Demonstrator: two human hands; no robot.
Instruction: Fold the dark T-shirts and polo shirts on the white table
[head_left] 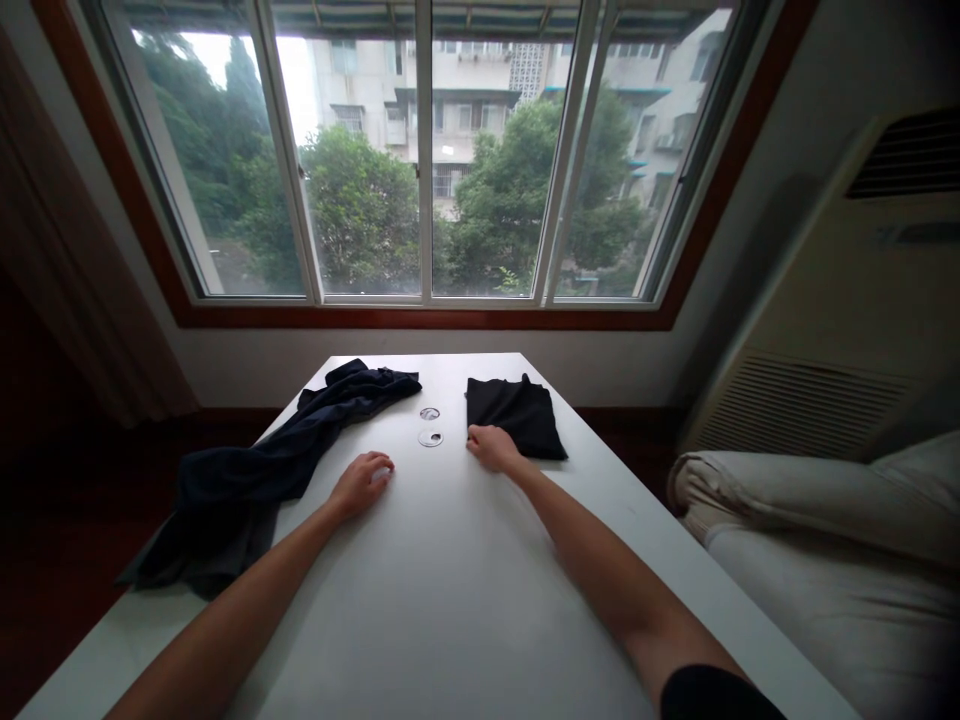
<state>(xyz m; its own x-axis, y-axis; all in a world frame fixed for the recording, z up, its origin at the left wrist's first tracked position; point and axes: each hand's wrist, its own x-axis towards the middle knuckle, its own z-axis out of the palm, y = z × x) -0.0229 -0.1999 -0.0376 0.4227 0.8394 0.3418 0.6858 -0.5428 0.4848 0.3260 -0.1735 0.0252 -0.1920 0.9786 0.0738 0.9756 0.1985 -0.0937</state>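
Observation:
A folded black garment (517,410) lies in a flat, roughly square bundle on the right half of the white table (442,600). My right hand (491,447) is at its near left corner, with the fingers closed on the edge of the cloth; the fingertips are partly hidden. My left hand (363,482) rests on the tabletop left of the middle, loosely curved, fingers apart and holding nothing. Along the table's left side sprawls a crumpled dark navy garment (300,440), just beyond my left forearm. Part of it hangs over the left edge.
Two round grommets (430,438) are set in the tabletop between the garments. A window with a wooden frame (427,318) stands behind the table. At right are a pale sofa (832,540) and a floor-standing air conditioner (840,300). A curtain (82,250) hangs at left.

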